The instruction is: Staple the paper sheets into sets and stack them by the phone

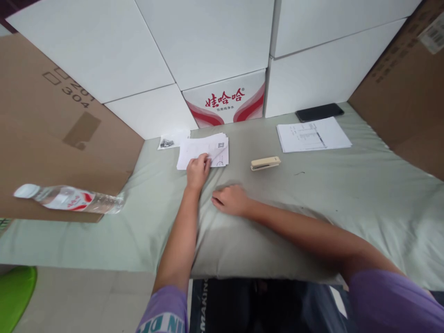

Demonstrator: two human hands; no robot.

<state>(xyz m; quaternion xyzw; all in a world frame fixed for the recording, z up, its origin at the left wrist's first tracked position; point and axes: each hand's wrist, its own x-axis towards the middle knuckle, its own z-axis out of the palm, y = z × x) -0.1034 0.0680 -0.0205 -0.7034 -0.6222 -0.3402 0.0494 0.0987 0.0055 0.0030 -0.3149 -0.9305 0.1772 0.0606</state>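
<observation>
My left hand (198, 171) rests on the near edge of a stack of white papers (192, 150). Its fingers are closed on the top sheet, whose right corner, near a printed QR code, bends up. Just to the right and nearer to me, my right hand (231, 200) lies on the cloth with its fingers curled in. Nothing shows in it, and it is apart from the papers. A cream stapler (265, 163) lies to the right of the stack. Behind the stack's left side is a small clear packet (167, 143) with dark metal pieces inside.
A second stack of printed papers (314, 135) lies at the right, beside a black phone (319, 112). White boxes (222, 41) wall off the back. Cardboard boxes stand left (69, 138) and right (405, 101). A water bottle (69, 199) lies at the left on pale green cloth (145, 208).
</observation>
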